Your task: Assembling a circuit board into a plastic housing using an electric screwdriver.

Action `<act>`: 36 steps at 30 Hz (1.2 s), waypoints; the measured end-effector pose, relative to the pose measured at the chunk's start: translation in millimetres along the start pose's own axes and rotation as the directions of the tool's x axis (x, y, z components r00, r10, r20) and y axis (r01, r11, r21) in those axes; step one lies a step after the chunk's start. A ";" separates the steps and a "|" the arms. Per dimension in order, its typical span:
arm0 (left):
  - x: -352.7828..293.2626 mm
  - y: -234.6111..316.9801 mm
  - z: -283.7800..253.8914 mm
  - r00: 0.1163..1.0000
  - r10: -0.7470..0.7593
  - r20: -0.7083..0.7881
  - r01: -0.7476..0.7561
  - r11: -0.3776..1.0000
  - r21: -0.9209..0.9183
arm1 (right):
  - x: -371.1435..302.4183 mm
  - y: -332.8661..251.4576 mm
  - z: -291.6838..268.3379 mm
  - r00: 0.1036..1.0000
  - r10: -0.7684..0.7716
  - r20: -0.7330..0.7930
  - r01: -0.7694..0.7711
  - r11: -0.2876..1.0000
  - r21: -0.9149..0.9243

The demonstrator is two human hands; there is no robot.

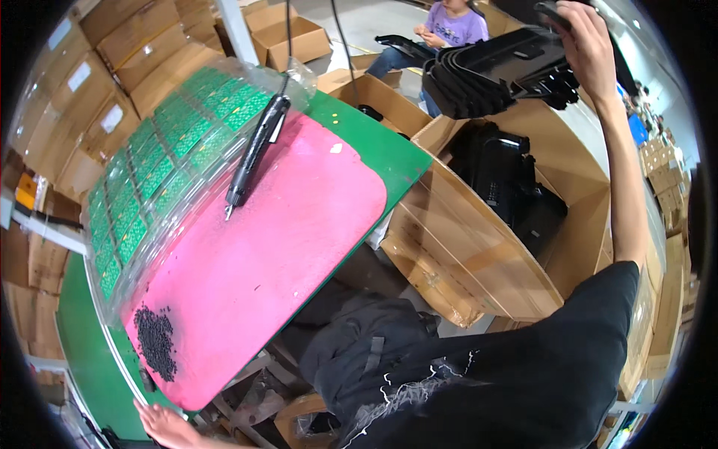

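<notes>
My right hand (589, 52) is raised at the upper right. Its fingers are closed around the end of a bunch of black plastic housings (486, 69), held above an open cardboard box (479, 224). More black molded parts (499, 176) lie inside that box. Low on the left, my left hand (166, 425) rests at the white rail by the green table (75, 329); its fingers are stretched out and nothing shows in them. Nearest to it is a pile of small black screws or pellets (155, 344) on the pink mat (262, 277).
A black electric screwdriver (256, 153) hangs by its cable over the mat. Clear plastic trays of green circuit boards (161, 161) line the table's far left side. A person in a purple shirt (458, 26) sits beyond the boxes. Stacked cartons (75, 82) stand at the left.
</notes>
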State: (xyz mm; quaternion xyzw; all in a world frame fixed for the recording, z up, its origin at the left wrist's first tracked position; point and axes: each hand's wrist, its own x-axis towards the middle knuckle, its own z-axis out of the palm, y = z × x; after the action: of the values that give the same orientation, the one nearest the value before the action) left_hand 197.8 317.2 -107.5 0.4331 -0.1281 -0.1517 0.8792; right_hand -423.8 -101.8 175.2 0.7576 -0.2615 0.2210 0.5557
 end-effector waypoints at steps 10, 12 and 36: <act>-52.9 -64.4 163.6 0.886 0.057 0.460 -0.131 0.982 0.132 | 112.9 -234.1 -60.2 0.870 -0.486 -0.085 0.427 0.655 0.623; -55.2 -64.6 158.9 0.832 0.035 0.554 -0.192 0.954 0.229 | 104.4 -280.8 -55.1 0.797 -0.586 -0.143 0.502 0.512 0.698; -22.5 -67.7 94.4 0.899 0.150 0.411 -0.372 0.756 0.539 | 313.6 -513.0 166.7 0.910 -0.399 0.109 0.009 0.283 0.959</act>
State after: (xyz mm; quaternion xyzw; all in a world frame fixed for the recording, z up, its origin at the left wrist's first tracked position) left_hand 132.8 218.3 -107.9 0.6349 -0.3807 -0.0497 0.6704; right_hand 152.9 -182.7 -48.8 0.9892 -0.0697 0.1272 -0.0225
